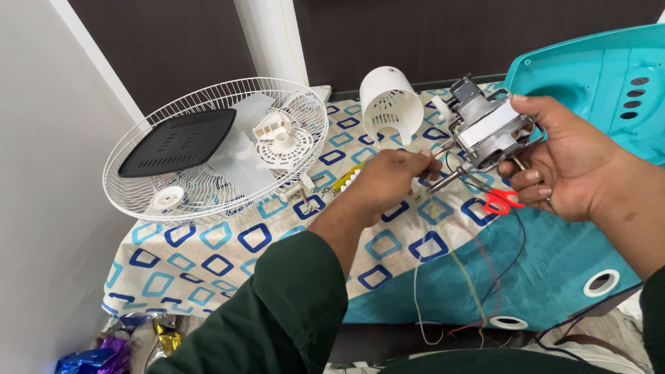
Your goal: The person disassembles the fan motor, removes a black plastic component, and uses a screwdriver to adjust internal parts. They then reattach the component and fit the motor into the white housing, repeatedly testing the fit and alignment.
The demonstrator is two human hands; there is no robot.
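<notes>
My right hand (564, 159) grips a small grey metal fan motor (485, 128) with its shaft pointing down and left. Thin coloured wires (478, 277) trail from the motor down toward me. My left hand (395, 180), in a dark green sleeve, is closed with its fingertips pinching something thin next to the motor's shaft tip; what it pinches is too small to tell. Both hands hover above a cloth with blue square patterns (228, 242).
A white wire fan guard (138, 187) at left holds a black flat plate (176, 142), translucent blades and white plastic parts. A white slotted motor cover (389, 104) stands behind. Red-handled scissors (502, 201) lie on the cloth. A teal plastic chair (603, 76) is at right, a wall at left.
</notes>
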